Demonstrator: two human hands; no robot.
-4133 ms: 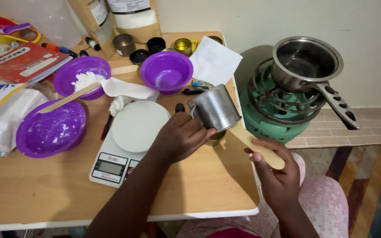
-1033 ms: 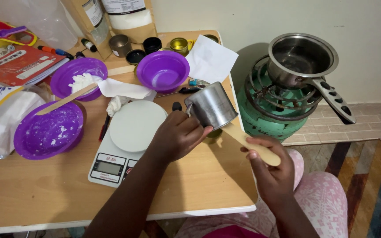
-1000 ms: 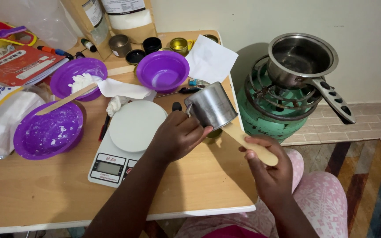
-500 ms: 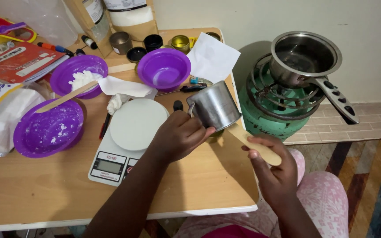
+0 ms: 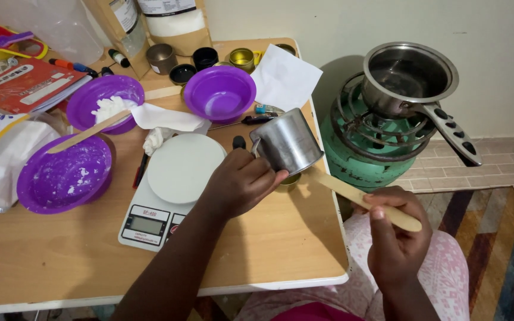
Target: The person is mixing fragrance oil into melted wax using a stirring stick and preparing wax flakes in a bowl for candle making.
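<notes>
A person's left hand (image 5: 240, 181) grips the handle of a steel cup (image 5: 287, 141), fingers clenched around it, tilting it over a small tin (image 5: 288, 181) just right of the kitchen scale (image 5: 174, 184) on the wooden bench (image 5: 269, 249). The right hand (image 5: 397, 244), beyond the bench's edge and farther right of the scale, clasps a flat wooden stick (image 5: 364, 199) whose far end reaches under the cup.

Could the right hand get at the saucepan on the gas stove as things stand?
Probably yes. The saucepan sits uncovered on the stove with its handle pointing toward the right hand, nothing between them. But that hand holds a wooden stick, so it isn't free.
</notes>
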